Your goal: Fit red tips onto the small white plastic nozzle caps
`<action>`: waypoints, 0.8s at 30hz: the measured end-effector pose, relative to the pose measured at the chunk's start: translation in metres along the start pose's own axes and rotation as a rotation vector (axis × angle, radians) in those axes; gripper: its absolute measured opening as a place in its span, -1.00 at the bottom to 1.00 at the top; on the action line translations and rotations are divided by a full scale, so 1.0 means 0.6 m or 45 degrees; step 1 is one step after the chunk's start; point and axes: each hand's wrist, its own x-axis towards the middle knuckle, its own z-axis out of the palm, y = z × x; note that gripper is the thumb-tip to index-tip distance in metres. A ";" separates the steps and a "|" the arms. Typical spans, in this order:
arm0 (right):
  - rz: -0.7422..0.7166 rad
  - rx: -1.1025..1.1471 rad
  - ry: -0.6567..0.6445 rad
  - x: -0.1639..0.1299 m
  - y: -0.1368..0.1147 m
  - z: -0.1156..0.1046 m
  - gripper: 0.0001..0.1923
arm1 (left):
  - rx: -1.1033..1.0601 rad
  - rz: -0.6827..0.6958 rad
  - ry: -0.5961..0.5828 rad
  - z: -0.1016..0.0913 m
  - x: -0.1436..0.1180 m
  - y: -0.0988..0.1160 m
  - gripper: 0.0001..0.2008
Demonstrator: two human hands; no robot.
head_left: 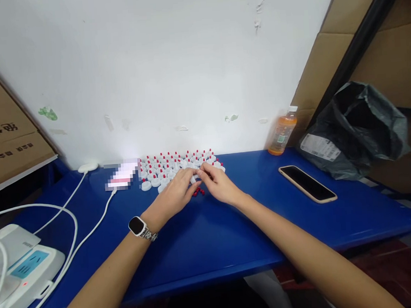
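Note:
Both hands meet over the blue table, close to its back. My left hand (pixel 175 190), with a watch (pixel 137 226) on the wrist, is closed on a small white cap (pixel 194 178) that shows between thumb and fingers. My right hand (pixel 217 183) is pinched at the same cap; whatever sits between its fingertips is too small and hidden to name. Behind and left of the hands stand many round white caps (pixel 146 186), most with a small red tip on top. Loose red tips (pixel 198 191) lie on the table just below the hands.
A blue table (pixel 205 248) stands against a white wall. On the right are an orange drink bottle (pixel 283 132), a phone (pixel 308 183) and a grey plastic bag (pixel 352 134). At left lie a lit, blurred-out phone (pixel 123 175), white cables (pixel 91 232) and a white power strip (pixel 31 274).

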 end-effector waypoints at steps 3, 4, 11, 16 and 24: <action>0.025 -0.021 0.045 0.004 0.004 -0.003 -0.64 | 0.104 0.053 -0.007 -0.016 -0.002 -0.002 -0.76; 0.075 -0.025 0.079 0.006 0.008 -0.007 -0.62 | 0.131 0.042 0.009 -0.021 -0.003 -0.006 -0.75; 0.163 -0.208 -0.166 0.001 0.052 -0.023 -0.83 | -0.043 -0.189 0.099 -0.027 -0.014 -0.048 -0.56; 0.210 -0.140 -0.355 -0.003 0.059 -0.018 -0.86 | -0.170 -0.191 0.030 -0.009 -0.014 -0.045 -0.54; 0.119 0.195 -0.115 0.000 0.019 -0.011 -0.77 | -0.246 -0.183 0.100 0.013 -0.012 -0.028 -0.46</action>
